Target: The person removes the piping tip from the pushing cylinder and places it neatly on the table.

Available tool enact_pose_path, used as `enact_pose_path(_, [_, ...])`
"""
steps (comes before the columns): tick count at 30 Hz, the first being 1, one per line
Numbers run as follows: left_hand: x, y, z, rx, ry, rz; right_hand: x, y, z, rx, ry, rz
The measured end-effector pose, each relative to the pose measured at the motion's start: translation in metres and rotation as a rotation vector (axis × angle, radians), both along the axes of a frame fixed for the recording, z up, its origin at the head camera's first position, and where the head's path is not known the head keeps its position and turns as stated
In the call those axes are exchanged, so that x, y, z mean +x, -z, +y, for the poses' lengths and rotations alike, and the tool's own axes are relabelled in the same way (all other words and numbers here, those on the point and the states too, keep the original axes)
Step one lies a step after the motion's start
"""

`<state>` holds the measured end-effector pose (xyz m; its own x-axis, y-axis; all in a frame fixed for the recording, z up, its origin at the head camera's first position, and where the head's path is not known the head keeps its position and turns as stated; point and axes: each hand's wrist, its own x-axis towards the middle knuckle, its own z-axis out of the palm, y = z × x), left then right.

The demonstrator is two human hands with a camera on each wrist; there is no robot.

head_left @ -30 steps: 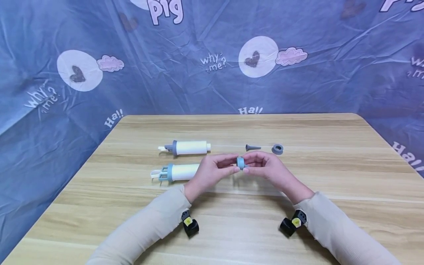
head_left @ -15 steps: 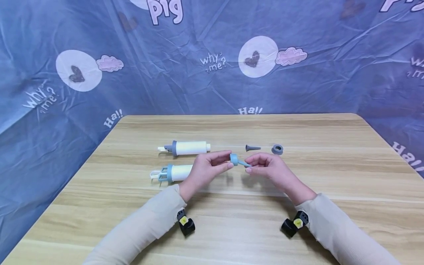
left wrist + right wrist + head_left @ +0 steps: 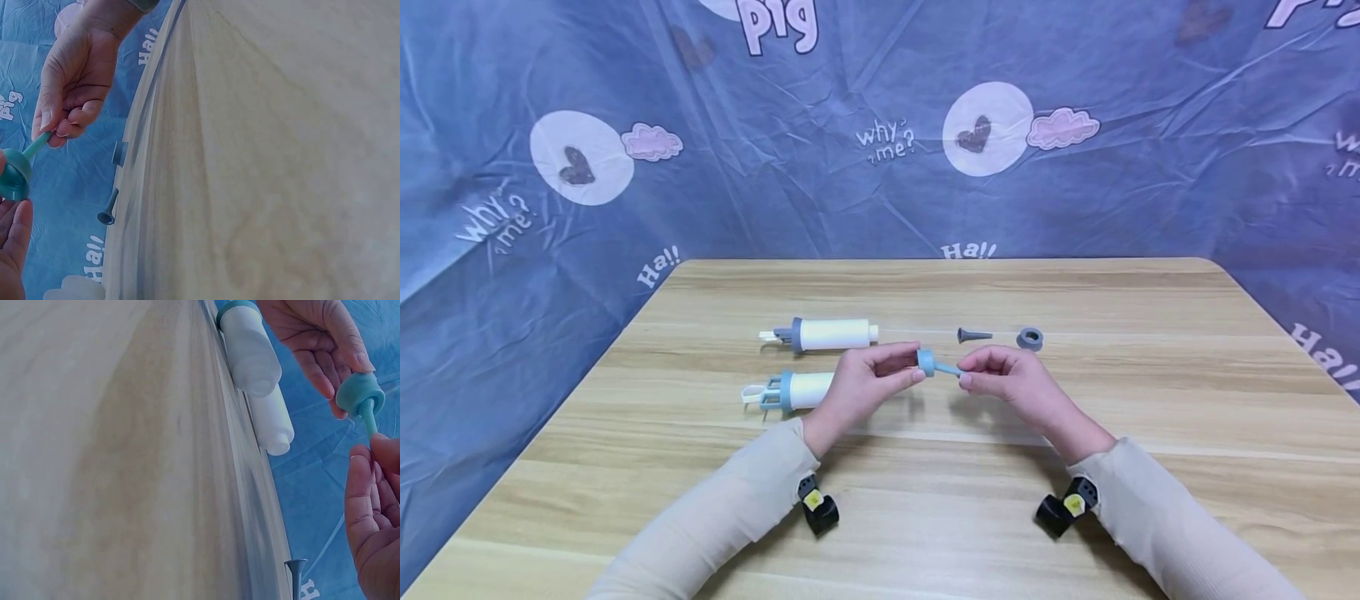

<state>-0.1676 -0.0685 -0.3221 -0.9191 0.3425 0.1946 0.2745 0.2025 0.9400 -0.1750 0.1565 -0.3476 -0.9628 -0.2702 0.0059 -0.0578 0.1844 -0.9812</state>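
In the head view my left hand (image 3: 865,382) pinches a light blue ring-shaped cap (image 3: 926,362) between thumb and fingers, held above the table. A slim light blue nozzle (image 3: 947,368) sticks out of the cap toward the right. Its free end is between the thumb and fingers of my right hand (image 3: 1018,385). The right wrist view shows the nozzle (image 3: 369,417) seated in the cap's opening. Just behind my left hand lies a white syringe-like tube (image 3: 810,390) with a light blue collar and handle, its right end hidden by that hand.
Farther back lies a similar white tube (image 3: 835,334) with a grey collar. To its right are a small dark grey nozzle (image 3: 974,335) and a grey ring cap (image 3: 1030,337). The wooden table (image 3: 880,517) ends at a blue printed cloth (image 3: 812,192).
The hands were close together around the cap; they have drawn apart, exposing the nozzle between them. My left hand and the cap have shifted slightly left.
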Motion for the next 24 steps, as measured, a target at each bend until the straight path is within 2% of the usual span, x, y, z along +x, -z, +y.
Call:
enact_pose_path(8, [0.002,-0.002,-0.001,-0.032,-0.001,0.001,0.0,-0.001,0.0,0.002,0.001,0.014])
enact_pose_path(12, [0.001,0.001,-0.002,-0.03,0.015,-0.006,0.0,-0.001,0.0,-0.008,-0.008,0.019])
enact_pose_path(19, [-0.013,0.026,-0.002,-0.013,0.053,-0.015,0.0,0.0,-0.002,-0.017,-0.027,0.031])
enact_pose_path(24, [-0.012,0.028,-0.001,-0.011,0.068,-0.006,0.001,0.001,-0.004,-0.031,-0.039,0.03])
